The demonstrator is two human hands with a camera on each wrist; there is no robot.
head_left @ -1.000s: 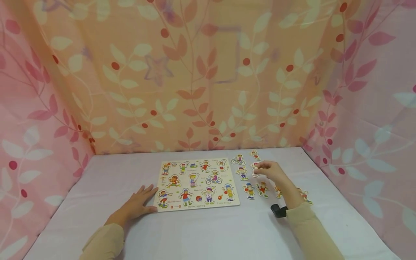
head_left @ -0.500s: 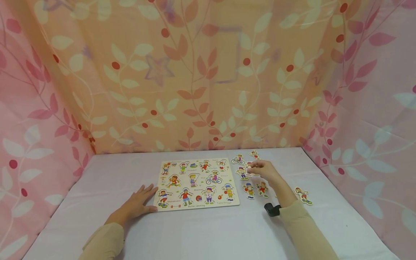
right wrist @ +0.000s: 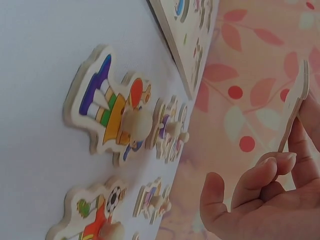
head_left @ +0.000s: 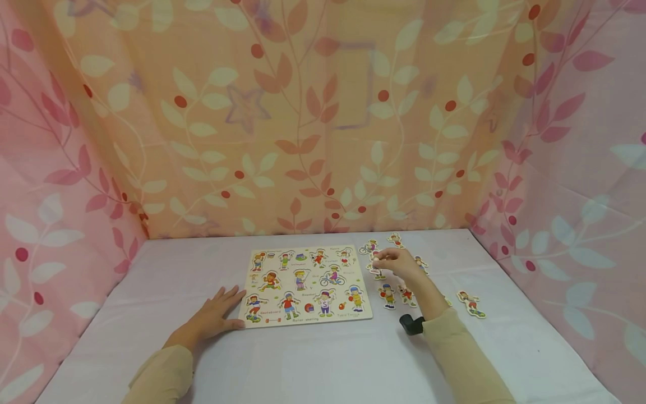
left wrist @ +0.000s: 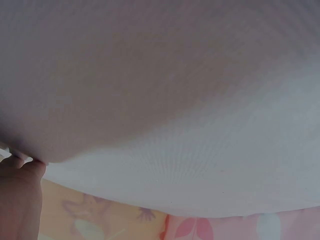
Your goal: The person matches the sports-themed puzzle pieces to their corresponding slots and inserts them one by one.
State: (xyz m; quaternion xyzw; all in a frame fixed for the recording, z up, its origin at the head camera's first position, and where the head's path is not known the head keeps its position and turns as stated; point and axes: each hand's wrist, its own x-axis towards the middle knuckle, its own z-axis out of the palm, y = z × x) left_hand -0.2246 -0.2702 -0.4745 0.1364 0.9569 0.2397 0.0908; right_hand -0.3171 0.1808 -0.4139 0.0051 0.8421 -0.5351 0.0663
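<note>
A wooden knob puzzle board [head_left: 314, 285] printed with children playing sports lies on the table. My left hand [head_left: 218, 315] rests beside its left edge, fingers spread and touching it. In the left wrist view only part of that hand [left wrist: 20, 200] shows, low at the left. My right hand [head_left: 404, 265] pinches a figure-shaped puzzle piece [right wrist: 295, 107] just right of the board. The piece is seen edge-on in the right wrist view, raised off the table. Beneath that hand lie a table tennis player piece [right wrist: 107, 107] and a footballer piece [right wrist: 95, 217], both with round knobs.
More loose pieces lie right of the board: a cyclist piece [head_left: 371, 246], a piece at the back [head_left: 396, 240], and a skateboarder piece [head_left: 471, 304] far right. A black device [head_left: 412, 324] sits on the right wrist. Patterned curtains [head_left: 323, 140] enclose the white table [head_left: 313, 365].
My right hand has moved left toward the board with the pinched piece, uncovering a piece behind it on the right. The left hand has stayed put.
</note>
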